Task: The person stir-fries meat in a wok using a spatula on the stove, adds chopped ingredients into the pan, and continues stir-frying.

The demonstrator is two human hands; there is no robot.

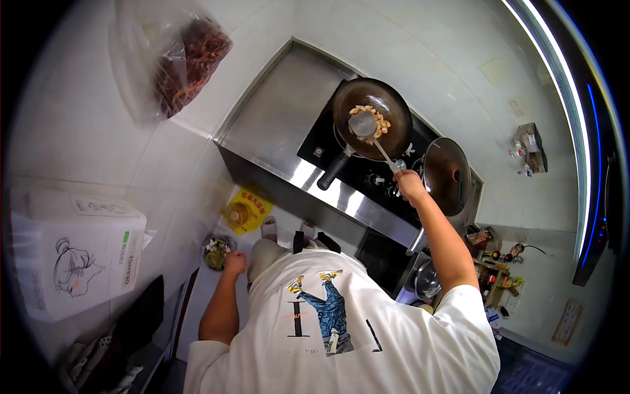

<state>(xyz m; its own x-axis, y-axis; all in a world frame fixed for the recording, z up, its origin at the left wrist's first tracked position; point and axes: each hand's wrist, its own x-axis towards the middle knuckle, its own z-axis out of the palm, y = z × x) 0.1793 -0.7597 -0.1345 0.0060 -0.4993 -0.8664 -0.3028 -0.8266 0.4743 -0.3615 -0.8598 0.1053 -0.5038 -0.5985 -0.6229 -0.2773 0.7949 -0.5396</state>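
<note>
Head view, left hand (235, 262) at bowl (204, 253) edge, can't tell if gripping, right hand (411, 187) grip wrapped round spatula (363, 125) handle, long axis slanting up-left, blade pointing away from person (394, 328), inside wok (392, 105), over browned food pieces (383, 127), wok on black stove (320, 139).

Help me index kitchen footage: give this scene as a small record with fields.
Place: kitchen, at a stove
Right hand: grip closed around the handle of a spatula
Left hand: at the edge of a bowl with mixed contents; grip unclear
Wok: on the stove, holding light-brown food pieces
Spatula blade: inside the wok, among the pieces
Floor: yellow bag near the person's feet
</note>
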